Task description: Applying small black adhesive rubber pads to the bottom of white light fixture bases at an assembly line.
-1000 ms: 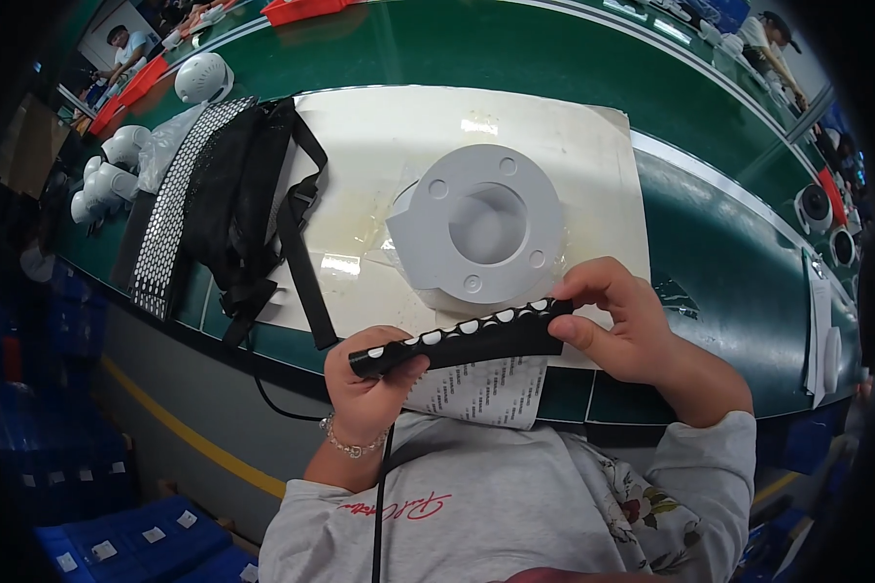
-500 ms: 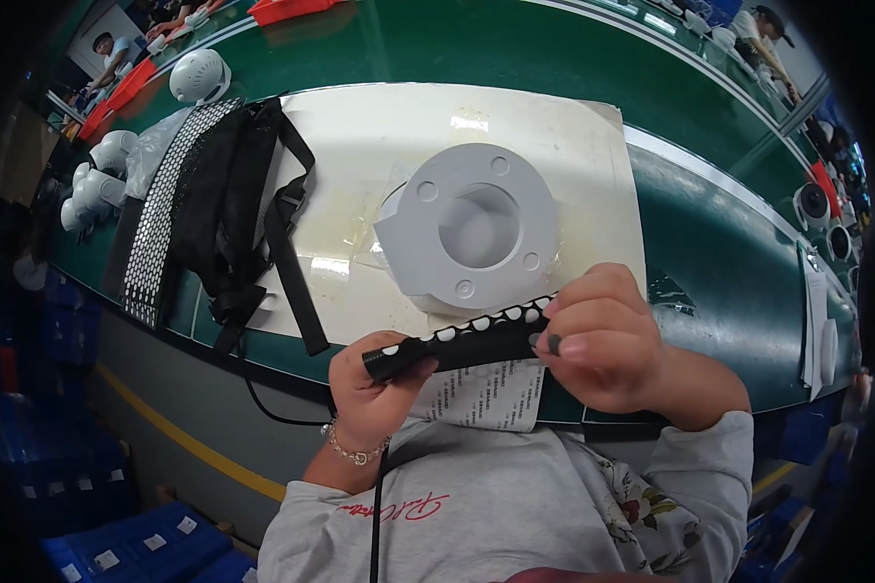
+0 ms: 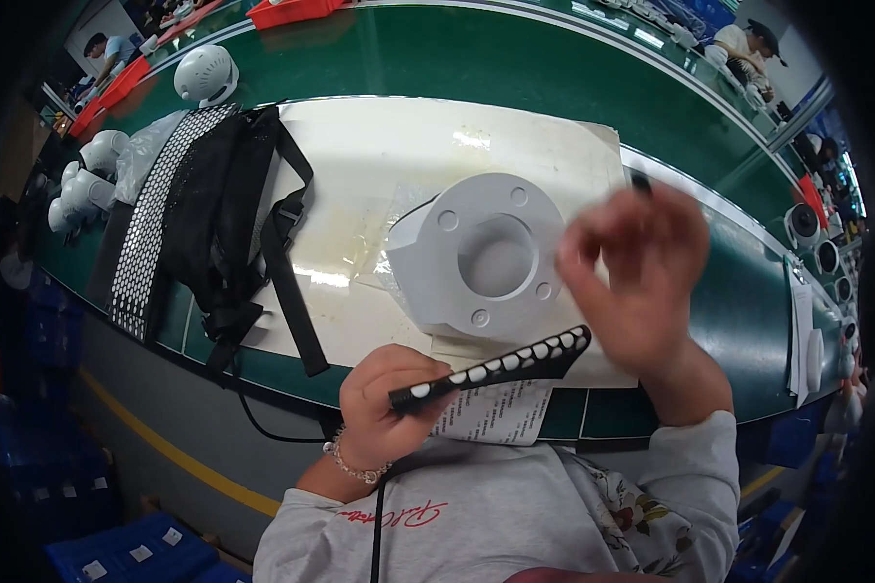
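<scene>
The left hand clamps one white-dotted black strip, while the blurred right hand, its grip impossible to tell, shows one dark piece at a fingertip beside one white ring-shaped casing on one board.

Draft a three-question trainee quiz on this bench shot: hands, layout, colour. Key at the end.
1. Which of the wearer's hands holds the black sheet with white spots?
2. True or false: the black bag lies to the left of the white housing with the round opening.
3. What colour is the board under the white housing?
A. Bright red
B. Dark blue
C. Off-white

Key:
1. The left hand.
2. True.
3. C.
</scene>
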The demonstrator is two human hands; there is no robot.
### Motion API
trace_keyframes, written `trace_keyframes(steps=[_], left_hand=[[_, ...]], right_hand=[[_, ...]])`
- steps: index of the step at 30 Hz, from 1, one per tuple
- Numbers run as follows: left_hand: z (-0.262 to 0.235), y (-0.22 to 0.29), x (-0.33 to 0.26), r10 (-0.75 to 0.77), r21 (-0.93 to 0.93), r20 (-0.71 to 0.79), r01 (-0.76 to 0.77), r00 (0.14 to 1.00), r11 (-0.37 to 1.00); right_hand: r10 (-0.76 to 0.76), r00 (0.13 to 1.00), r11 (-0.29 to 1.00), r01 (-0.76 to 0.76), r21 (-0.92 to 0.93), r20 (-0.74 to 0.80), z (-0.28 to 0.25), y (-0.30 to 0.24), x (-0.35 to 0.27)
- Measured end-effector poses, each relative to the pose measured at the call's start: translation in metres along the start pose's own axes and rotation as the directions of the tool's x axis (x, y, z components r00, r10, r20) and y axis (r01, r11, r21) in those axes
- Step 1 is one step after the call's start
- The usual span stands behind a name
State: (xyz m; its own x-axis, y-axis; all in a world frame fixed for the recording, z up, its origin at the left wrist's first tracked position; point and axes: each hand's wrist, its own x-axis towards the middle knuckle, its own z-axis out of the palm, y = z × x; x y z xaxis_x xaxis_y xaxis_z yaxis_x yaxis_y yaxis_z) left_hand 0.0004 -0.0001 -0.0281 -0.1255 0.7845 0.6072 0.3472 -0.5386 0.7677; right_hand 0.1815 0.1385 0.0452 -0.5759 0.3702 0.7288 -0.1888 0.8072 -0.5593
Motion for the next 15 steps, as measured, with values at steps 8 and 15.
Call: trace_keyframes(steps=[8,15], left_hand=[[0.0,-0.013,0.003,0.076,0.043,0.069,-0.079,0.995,0.996],[0.0,-0.014,0.002,0.074,0.099,0.139,-0.089,0.988,0.991]], right_hand=[[0.35,0.937,0.929,-0.343,0.138,-0.027,0.002,0.009,0.033],[0.055,0.963,0.885,0.076,-0.46,0.266,-0.01,-0.002,0.031]])
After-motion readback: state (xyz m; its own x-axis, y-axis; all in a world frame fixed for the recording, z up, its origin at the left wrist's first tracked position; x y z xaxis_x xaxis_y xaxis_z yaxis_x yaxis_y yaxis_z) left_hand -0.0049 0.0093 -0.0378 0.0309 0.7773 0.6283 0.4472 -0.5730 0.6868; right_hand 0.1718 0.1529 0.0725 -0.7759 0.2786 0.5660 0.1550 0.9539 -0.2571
